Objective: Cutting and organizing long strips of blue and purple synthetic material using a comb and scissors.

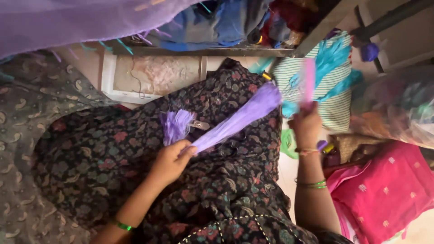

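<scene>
Floral dark cloth (135, 149) covers the lap nearest the camera, and both forearms reach out over it. The left hand (169, 160) is closed around the near end of a bundle of lilac threads (239, 118), pinching it between thumb and fingers; a short lilac tuft (175, 125) lies on the cloth just beside that hand. The bundle runs taut, up and to the right, toward the right hand (306, 126), which is raised and closed on a blurred pink strip (309, 81) with turquoise strands (332, 61) around it. To do this stretch well, I judge that the left grip should stay firm near the bundle's end and the pull even, so the threads lie parallel without slipping or tangling. Farther off sit a striped cloth (337, 108), a pink cushion (384, 190) at right, and a shelf (203, 49) of blue fabric.
</scene>
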